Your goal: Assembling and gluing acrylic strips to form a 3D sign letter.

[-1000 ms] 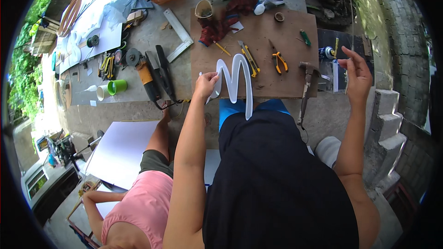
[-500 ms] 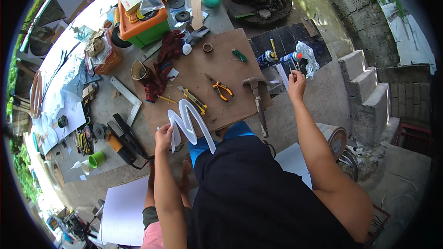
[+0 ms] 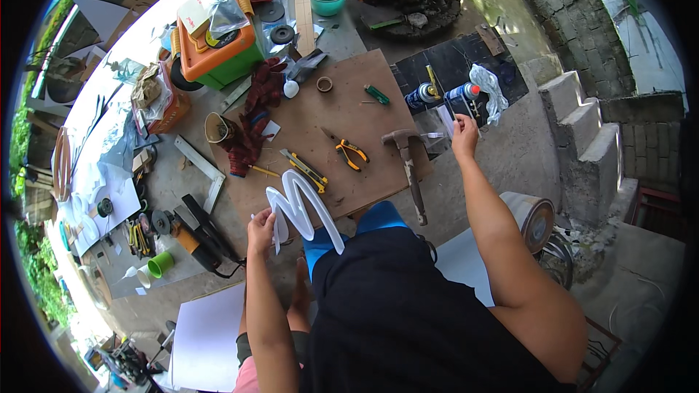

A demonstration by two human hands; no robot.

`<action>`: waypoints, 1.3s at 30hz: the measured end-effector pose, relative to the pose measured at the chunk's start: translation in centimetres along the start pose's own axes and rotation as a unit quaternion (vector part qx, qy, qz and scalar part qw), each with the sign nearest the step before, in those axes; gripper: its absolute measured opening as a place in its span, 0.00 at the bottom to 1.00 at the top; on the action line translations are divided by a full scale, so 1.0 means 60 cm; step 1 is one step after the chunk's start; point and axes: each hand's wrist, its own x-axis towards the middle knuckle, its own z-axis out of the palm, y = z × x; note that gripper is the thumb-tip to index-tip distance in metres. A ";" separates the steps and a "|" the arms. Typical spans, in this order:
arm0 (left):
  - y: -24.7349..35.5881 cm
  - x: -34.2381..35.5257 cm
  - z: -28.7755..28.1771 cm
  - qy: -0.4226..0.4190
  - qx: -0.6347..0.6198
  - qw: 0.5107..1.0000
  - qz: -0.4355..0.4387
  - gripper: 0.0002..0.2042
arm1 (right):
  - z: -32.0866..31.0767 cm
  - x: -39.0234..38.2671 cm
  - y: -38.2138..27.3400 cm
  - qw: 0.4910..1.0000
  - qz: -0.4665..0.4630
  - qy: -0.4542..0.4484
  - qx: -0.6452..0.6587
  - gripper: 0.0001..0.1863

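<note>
The view is turned since a second ago, with the canisters now nearer mid-picture; the co-worker's pink top (image 3: 246, 377) shrinks to a sliver at the lower edge; the right hand (image 3: 464, 136), raised off to the side then, now reaches beside the two blue-and-white canisters (image 3: 422, 94); its fingers are clamped on a slim dark rod (image 3: 448, 109), its exact kind too small to tell; against half a second ago, little differs.

The left hand (image 3: 261, 231) stays clamped on one end of the white M-shaped letter (image 3: 302, 227), which lies in view across the near edge of the brown board (image 3: 357, 116), its right leg reaching in front of the person's blue shorts (image 3: 317, 247); whether it touches the board I cannot tell.

The hammer (image 3: 410, 171) lies at the board's right side, handle jutting past the near edge; bare board shows between the orange-and-black pliers (image 3: 347, 153) and the green-handled tool (image 3: 376, 94); open concrete floor (image 3: 502, 164) runs from there to the steps (image 3: 582, 124).
</note>
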 end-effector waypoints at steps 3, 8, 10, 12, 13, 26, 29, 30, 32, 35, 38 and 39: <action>0.005 -0.003 0.000 0.012 0.014 1.000 -0.003 0.13 | 0.004 -0.003 0.002 1.000 0.000 -0.001 -0.009 0.10; 0.006 -0.003 0.000 0.012 0.010 1.000 -0.008 0.13 | 0.009 -0.004 0.006 1.000 0.014 0.007 0.012 0.10; 0.007 -0.004 -0.001 0.013 0.013 1.000 -0.009 0.12 | 0.009 -0.004 0.005 1.000 -0.001 -0.001 0.010 0.11; 0.007 -0.003 -0.001 0.014 0.018 1.000 -0.014 0.12 | 0.009 -0.005 0.006 1.000 0.002 -0.002 0.014 0.11; 0.007 -0.003 -0.001 0.014 0.019 1.000 -0.014 0.12 | 0.009 -0.006 0.007 1.000 0.003 -0.004 0.017 0.11; 0.004 -0.001 -0.005 0.001 0.003 1.000 -0.025 0.13 | 0.013 -0.010 -0.001 1.000 0.007 -0.005 0.006 0.12; 0.001 0.000 -0.006 -0.005 0.001 1.000 -0.023 0.13 | 0.014 -0.009 -0.002 1.000 0.017 -0.001 0.008 0.12; 0.001 0.001 -0.007 -0.009 -0.007 1.000 -0.022 0.13 | 0.014 -0.007 0.000 1.000 0.011 -0.001 0.002 0.12; 0.002 0.000 -0.007 -0.007 0.003 1.000 -0.023 0.13 | 0.016 -0.008 0.002 1.000 0.006 -0.002 -0.004 0.12; 0.005 -0.001 -0.006 -0.007 0.009 1.000 -0.024 0.13 | 0.018 -0.009 0.003 1.000 0.002 0.001 -0.009 0.10; 0.005 -0.001 -0.007 -0.011 0.002 1.000 -0.026 0.13 | 0.020 -0.009 0.004 1.000 -0.004 0.009 -0.009 0.09; 0.005 -0.001 -0.008 -0.014 -0.002 0.999 -0.029 0.13 | 0.021 -0.010 0.002 1.000 -0.001 0.010 -0.009 0.08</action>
